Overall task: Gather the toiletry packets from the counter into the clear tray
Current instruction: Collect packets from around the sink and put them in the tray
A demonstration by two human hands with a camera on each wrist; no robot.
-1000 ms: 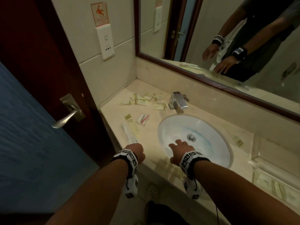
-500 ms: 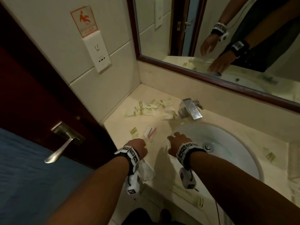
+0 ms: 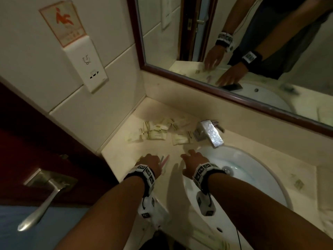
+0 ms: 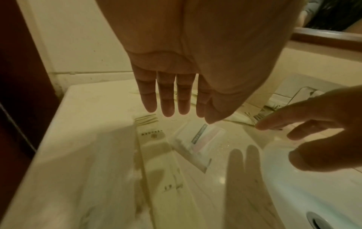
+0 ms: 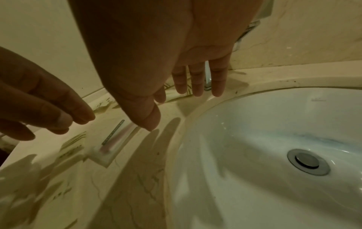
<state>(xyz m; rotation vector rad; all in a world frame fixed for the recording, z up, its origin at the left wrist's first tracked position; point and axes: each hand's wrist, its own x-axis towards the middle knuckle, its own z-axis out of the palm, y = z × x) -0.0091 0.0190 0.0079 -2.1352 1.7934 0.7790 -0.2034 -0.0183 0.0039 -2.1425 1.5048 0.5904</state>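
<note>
Several cream toiletry packets lie heaped in the counter's back left corner, and one more sits beside the faucet. Nearer the front lie a clear packet with a pink strip and a striped long packet. My left hand hovers just over these two with straight fingers and holds nothing. My right hand, also flat and empty, hangs over the sink's left rim. A blurred edge at the far right may be the clear tray.
The chrome faucet stands behind the white sink. A lone packet lies right of the sink, and more packets lie along the front edge. A door with a lever handle is close on the left, and a mirror hangs above.
Both hands have moved forward over the counter towards the packets. The left hand now covers part of the pink-striped packet. The view has shifted closer and leftwards.
</note>
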